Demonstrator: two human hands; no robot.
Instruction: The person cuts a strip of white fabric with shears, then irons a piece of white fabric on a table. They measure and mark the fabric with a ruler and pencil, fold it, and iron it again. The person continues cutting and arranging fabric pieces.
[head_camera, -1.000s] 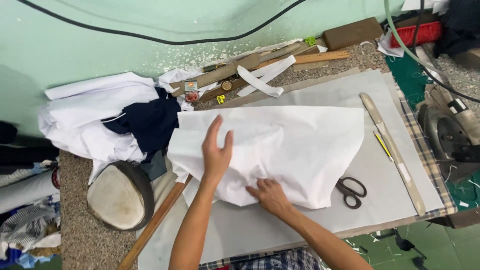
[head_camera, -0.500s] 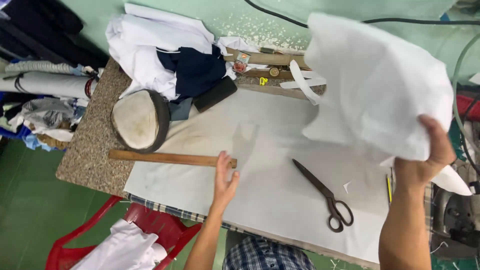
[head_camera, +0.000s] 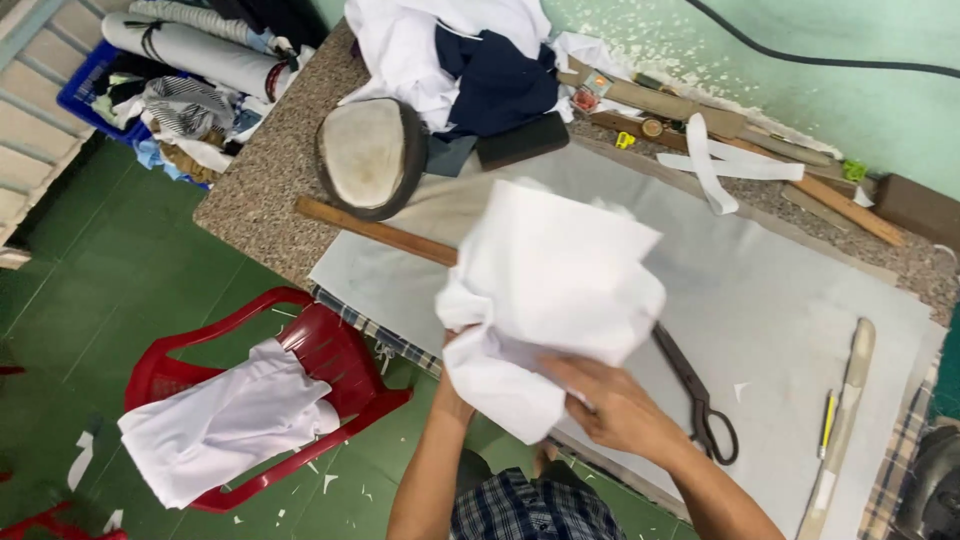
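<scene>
Since the earlier frame the cloth (head_camera: 550, 300) has come down from the raised right hand (head_camera: 620, 410) into both hands, bunched above the near table edge. Left hand (head_camera: 452, 350) is mostly hidden beneath it. Best gathered evenly. Soft, white, crumpled. Beyond: steel scissors (head_camera: 700, 395), wooden stick (head_camera: 375, 230).

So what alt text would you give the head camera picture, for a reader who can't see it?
Both hands, left hand and right hand, gather a crumpled white cloth over a grey-covered worktable. Black-handled metal scissors lie beside it; a red plastic chair holding folded white fabric stands below.
</scene>
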